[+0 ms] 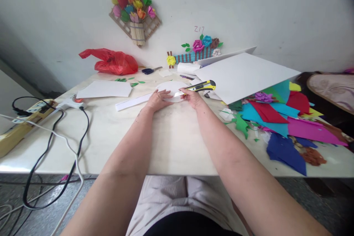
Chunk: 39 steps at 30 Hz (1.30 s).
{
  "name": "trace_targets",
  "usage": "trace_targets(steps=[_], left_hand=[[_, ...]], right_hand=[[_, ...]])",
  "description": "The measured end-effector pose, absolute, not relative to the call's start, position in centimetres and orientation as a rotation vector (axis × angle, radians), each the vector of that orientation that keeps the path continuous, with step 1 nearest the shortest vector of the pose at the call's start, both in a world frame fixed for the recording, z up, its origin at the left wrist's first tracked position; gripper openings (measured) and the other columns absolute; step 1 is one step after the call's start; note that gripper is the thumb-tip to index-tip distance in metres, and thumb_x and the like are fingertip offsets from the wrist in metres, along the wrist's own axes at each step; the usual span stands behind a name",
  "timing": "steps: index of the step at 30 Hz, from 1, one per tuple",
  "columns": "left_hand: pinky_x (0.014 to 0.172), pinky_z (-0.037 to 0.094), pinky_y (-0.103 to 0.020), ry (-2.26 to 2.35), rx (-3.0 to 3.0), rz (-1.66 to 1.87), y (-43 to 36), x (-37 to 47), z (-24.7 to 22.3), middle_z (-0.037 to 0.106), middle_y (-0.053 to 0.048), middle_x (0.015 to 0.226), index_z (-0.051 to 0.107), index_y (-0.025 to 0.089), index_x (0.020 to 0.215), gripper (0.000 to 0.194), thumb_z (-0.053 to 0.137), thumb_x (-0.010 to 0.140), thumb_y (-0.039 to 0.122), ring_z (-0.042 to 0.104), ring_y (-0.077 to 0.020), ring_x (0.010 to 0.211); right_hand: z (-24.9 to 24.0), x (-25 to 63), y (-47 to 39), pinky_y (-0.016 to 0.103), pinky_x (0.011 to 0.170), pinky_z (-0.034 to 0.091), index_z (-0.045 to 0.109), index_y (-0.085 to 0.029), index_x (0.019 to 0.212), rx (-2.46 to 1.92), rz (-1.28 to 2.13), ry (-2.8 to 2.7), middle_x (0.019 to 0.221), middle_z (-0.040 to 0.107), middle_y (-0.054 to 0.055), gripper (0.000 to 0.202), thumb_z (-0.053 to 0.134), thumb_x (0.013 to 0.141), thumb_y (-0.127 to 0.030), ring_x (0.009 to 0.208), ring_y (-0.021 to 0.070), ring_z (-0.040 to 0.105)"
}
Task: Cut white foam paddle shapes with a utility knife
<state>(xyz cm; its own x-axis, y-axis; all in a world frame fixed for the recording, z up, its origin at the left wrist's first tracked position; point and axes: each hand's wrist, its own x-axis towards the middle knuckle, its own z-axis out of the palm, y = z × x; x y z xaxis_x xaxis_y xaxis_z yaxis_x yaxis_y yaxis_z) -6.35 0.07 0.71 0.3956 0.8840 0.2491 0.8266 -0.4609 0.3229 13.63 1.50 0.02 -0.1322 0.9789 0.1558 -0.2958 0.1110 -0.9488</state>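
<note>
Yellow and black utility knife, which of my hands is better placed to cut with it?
Probably your right hand: it holds the utility knife, while your left hand rests over the white rounded piece.

A fan-shaped bouquet of multicoloured tulips point(132, 2) hangs on the pale wall point(262, 7), in a slatted, wood-coloured vase point(137, 34) over a lattice. Lower down, a turquoise-and-brown fence decoration point(189, 57) bears rosettes, with the red handwritten number "217" point(199, 29) above it. A crumpled red plastic bag point(117, 62) sits at the back of the pale worktop point(105, 129), just beside dark-handled scissors point(151, 70). At the left, a black cable point(85, 132) runs from a white socket block point(72, 102) near a yellowish power strip point(24, 123). Overlapping blue, red and magenta sheets point(312, 129) cover the right end, beside a brown crumpled tuft point(313, 156).
</note>
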Motion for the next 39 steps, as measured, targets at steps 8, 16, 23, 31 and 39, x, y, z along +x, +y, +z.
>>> trace_targets(steps=[8,16,23,31,39], left_hand=[[0.096,0.047,-0.032,1.514,2.321,0.846,0.2,-5.6,-0.1,0.071,0.003,0.118,0.078,0.029,0.084,0.013,0.070,0.073,0.030,0.067,-0.0247,0.105],[0.097,0.045,-0.028,1.503,2.273,0.866,0.3,-5.4,0.0,0.070,0.004,0.121,0.073,0.029,0.077,0.007,0.069,0.072,0.030,0.065,-0.0217,0.110],[0.101,0.044,-0.034,1.323,2.057,0.929,-0.2,-5.3,0.3,0.064,-0.003,0.131,0.068,0.021,0.067,0.006,0.069,0.066,0.026,0.063,-0.0261,0.112],[0.103,0.040,-0.038,1.118,1.759,1.133,-0.8,-6.0,0.9,0.065,-0.013,0.127,0.062,0.018,0.063,0.033,0.073,0.070,0.047,0.056,-0.0296,0.124],[0.094,0.047,-0.038,1.026,1.504,1.239,-0.5,-5.7,0.7,0.075,-0.008,0.081,0.057,0.018,0.059,0.044,0.082,0.057,0.054,0.069,-0.0261,0.099]], right_hand=[[0.1,13.4,1.5,0.024,0.051,0.033,0.065,-0.016,0.070,-0.840,1.329,-1.141,0.054,0.058,-0.003,0.026,0.075,0.055,-0.035,0.049,0.0084,0.051],[-0.5,13.3,1.8,0.023,0.049,0.032,0.066,-0.015,0.071,-0.768,1.326,-1.124,0.053,0.059,-0.004,0.028,0.076,0.054,-0.035,0.048,0.0081,0.051],[-0.4,13.3,1.8,0.024,0.051,0.033,0.063,-0.017,0.072,-0.819,1.303,-1.123,0.054,0.058,-0.004,0.031,0.077,0.056,-0.039,0.049,0.0085,0.051],[0.0,13.3,1.5,0.023,0.051,0.032,0.064,-0.017,0.071,-0.824,1.304,-1.086,0.052,0.057,-0.004,0.028,0.074,0.056,-0.039,0.049,0.0083,0.050],[0.1,13.3,1.5,0.022,0.050,0.033,0.065,-0.017,0.070,-0.801,1.326,-1.063,0.051,0.057,-0.004,0.026,0.075,0.057,-0.037,0.049,0.0079,0.050]])
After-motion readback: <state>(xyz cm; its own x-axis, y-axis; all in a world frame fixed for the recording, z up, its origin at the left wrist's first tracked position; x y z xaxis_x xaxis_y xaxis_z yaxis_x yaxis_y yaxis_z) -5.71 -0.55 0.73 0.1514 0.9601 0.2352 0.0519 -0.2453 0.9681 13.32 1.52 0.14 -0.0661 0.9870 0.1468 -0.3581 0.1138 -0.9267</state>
